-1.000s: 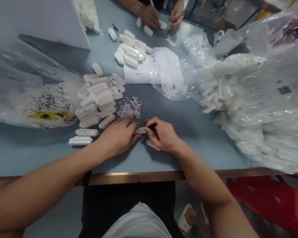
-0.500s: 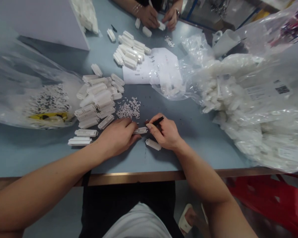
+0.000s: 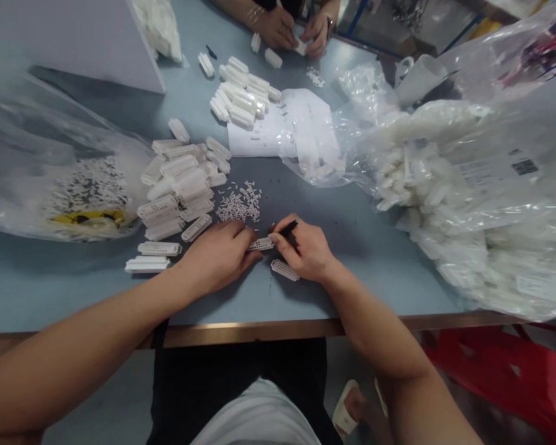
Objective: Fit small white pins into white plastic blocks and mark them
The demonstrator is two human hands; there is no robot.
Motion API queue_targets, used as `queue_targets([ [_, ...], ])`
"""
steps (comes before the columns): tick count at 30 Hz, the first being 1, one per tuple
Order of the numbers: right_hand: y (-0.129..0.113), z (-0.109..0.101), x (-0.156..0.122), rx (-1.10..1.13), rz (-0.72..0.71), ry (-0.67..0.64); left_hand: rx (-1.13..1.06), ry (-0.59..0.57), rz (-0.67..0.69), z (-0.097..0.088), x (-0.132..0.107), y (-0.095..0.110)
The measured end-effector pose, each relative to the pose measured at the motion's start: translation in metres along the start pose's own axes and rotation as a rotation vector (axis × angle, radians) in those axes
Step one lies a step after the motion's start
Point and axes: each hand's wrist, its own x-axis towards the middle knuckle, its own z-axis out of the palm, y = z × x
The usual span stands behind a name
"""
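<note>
Perforated white strip [image 3: 261, 244] between two hands, near side of table

Largest item: blue-grey table [image 3: 375, 266]. On its right, a big clear bag [image 3: 491, 185] full of whitish parts; on its left, a clear bag [image 3: 32, 167] containing many tiny pieces and something yellow [image 3: 90, 217]. Near heap of white housings [image 3: 185, 179] lies beside the left bag, some perforated side up. A far group of housings [image 3: 243, 93] partly overlaps a paper sheet [image 3: 250, 141]. A co-worker's hands [image 3: 278, 28] are at the far edge, one piece between them.

Left hand [image 3: 227, 250]: fingers curled, thumb on the near side, pinching the white strip, whose right end projects past the fingertips. Right hand [image 3: 306, 247]: closed around a slim black tool [image 3: 288, 228], at that projecting end (contact of these fingertips with the strip: cannot tell). Tool slants up out of the grip; its lower tip is hidden.

Second perforated strip [image 3: 285, 269] lies flat just below the right hand, partly overlapped by it. Smallest: scattered white bits [image 3: 238, 203], loose on the table just beyond the left hand.
</note>
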Motion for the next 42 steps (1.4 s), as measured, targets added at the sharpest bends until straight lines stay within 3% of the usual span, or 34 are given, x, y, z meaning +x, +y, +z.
queue_targets([
  [5,0.002,0.001,0.001,-0.029,-0.078,-0.047,0.002,0.017,0.006,0.001,-0.001,-0.001],
  [11,0.002,0.000,0.000,0.016,0.013,0.007,-0.030,0.003,-0.023,-0.001,0.000,0.000],
  [18,0.002,0.000,0.001,-0.008,-0.020,0.007,-0.005,-0.001,-0.009,-0.001,0.000,0.000],
  [23,-0.003,0.001,0.001,0.068,0.094,0.080,-0.021,-0.003,-0.009,-0.001,0.001,0.000],
  [42,-0.007,0.008,0.000,0.128,0.063,0.053,0.009,-0.022,-0.014,0.000,0.001,-0.001],
])
